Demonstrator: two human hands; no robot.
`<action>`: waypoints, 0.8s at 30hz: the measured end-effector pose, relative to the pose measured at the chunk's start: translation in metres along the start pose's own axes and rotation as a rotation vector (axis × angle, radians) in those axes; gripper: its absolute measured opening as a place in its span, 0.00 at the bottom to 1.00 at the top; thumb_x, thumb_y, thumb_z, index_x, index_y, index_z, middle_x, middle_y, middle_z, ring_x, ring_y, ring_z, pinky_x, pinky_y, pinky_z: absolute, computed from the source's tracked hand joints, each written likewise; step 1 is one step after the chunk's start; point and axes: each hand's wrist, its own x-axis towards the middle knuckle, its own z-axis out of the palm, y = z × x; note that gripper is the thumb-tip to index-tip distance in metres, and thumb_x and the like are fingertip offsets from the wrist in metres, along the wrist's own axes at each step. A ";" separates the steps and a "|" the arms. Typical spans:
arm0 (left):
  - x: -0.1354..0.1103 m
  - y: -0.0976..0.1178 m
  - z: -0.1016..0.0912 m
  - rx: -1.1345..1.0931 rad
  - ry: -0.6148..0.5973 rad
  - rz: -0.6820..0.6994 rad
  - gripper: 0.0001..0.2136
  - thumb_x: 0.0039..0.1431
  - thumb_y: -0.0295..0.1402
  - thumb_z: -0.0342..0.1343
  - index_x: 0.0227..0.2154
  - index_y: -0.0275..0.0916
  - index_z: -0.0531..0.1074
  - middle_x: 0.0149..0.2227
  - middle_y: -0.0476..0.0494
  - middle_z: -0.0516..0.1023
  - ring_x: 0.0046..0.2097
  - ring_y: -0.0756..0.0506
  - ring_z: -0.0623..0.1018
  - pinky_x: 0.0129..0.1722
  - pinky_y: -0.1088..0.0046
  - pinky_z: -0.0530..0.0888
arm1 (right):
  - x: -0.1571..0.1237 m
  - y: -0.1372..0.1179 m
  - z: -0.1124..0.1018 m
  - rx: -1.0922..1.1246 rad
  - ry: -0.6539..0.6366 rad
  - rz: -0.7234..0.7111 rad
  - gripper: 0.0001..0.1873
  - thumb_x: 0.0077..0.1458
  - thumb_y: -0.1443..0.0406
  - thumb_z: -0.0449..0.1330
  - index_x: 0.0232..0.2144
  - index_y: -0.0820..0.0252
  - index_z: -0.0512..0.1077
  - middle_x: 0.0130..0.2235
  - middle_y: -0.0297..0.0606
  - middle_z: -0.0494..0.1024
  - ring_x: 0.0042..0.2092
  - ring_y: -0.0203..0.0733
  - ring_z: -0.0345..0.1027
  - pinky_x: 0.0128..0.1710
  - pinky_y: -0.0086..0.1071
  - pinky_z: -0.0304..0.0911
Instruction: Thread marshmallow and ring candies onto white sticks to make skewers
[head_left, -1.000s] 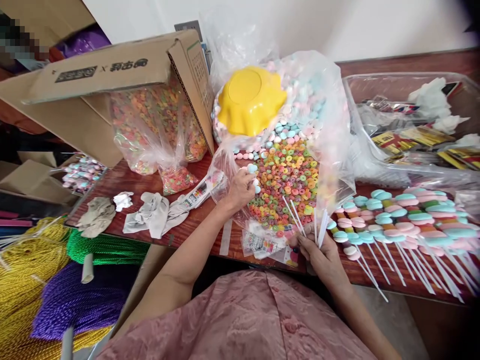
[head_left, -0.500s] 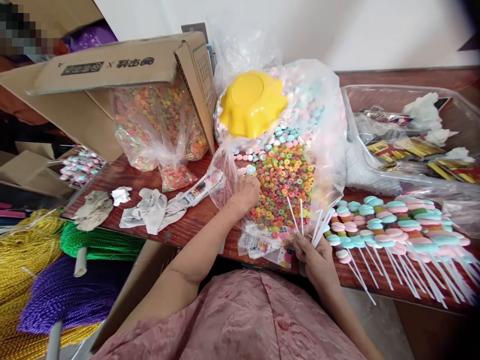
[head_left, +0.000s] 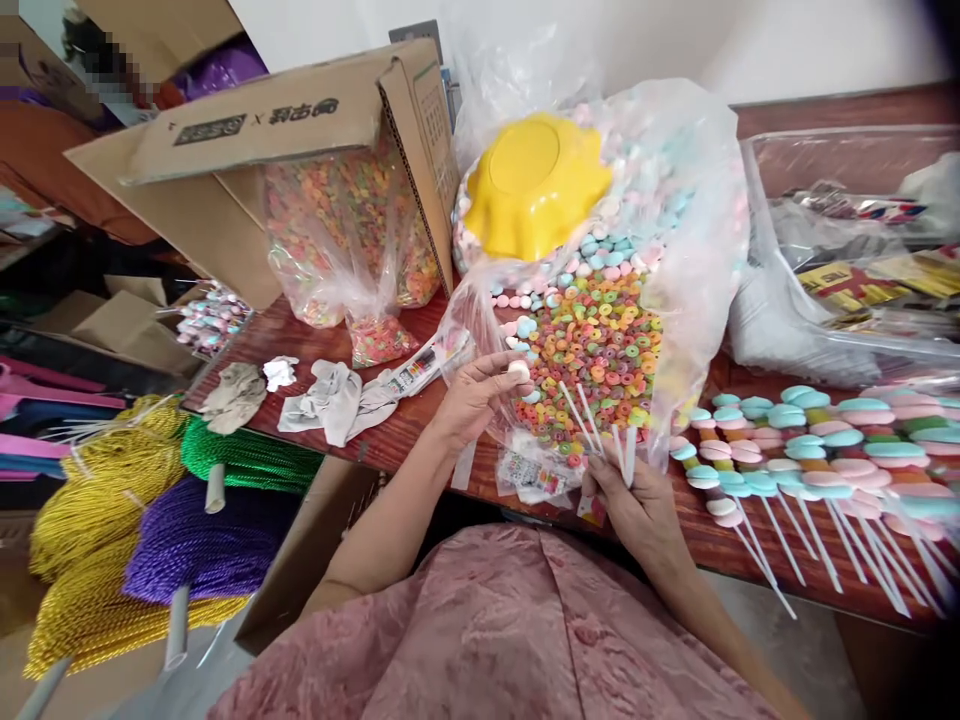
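My left hand [head_left: 474, 400] pinches a white marshmallow [head_left: 518, 371] between thumb and fingertips, just over the left edge of the candy pile. Several thin white sticks [head_left: 584, 412] stand up from my right hand [head_left: 628, 500], which is closed round their lower ends. In front of both hands lie colourful ring gummies [head_left: 592, 350], heaped on clear plastic. Pink, blue and white marshmallows [head_left: 660, 190] fill the bag behind them, under an upturned yellow bowl [head_left: 536, 185]. To the right, finished-looking marshmallow skewers [head_left: 814, 440] lie in rows, their white sticks pointing towards me.
A cardboard box [head_left: 300, 125] on its side holds bagged ring gummies [head_left: 337, 240]. Grey gloves [head_left: 322, 400] and a crumpled cloth [head_left: 232, 395] lie at the left. A clear bin [head_left: 780, 340] of packets stands at the right. Below the table edge are bundles of purple cord [head_left: 202, 540].
My left hand has drawn back from the candy and turned, now showing a white marshmallow in its fingers. My right hand still holds the sticks. The view has shifted left.
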 end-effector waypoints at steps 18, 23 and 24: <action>-0.017 -0.029 0.002 -0.037 0.112 0.156 0.20 0.37 0.34 0.74 0.38 0.41 0.80 0.41 0.46 0.83 0.42 0.47 0.80 0.49 0.66 0.77 | 0.000 -0.020 0.010 -0.242 -0.157 -0.059 0.22 0.65 0.56 0.52 0.20 0.56 0.67 0.21 0.31 0.69 0.25 0.36 0.61 0.27 0.30 0.57; -0.023 -0.033 -0.002 0.304 0.129 0.405 0.11 0.46 0.36 0.70 0.34 0.40 0.80 0.37 0.47 0.82 0.40 0.47 0.80 0.46 0.67 0.76 | -0.006 -0.013 0.010 -0.123 -0.124 0.065 0.21 0.62 0.55 0.55 0.20 0.58 0.69 0.21 0.33 0.69 0.25 0.36 0.60 0.27 0.30 0.56; -0.024 -0.032 -0.003 0.363 0.119 0.458 0.09 0.49 0.36 0.69 0.33 0.40 0.80 0.36 0.47 0.82 0.39 0.48 0.80 0.45 0.68 0.76 | -0.007 -0.012 0.011 -0.055 -0.096 0.101 0.21 0.62 0.54 0.56 0.20 0.58 0.70 0.20 0.33 0.69 0.25 0.36 0.59 0.26 0.30 0.55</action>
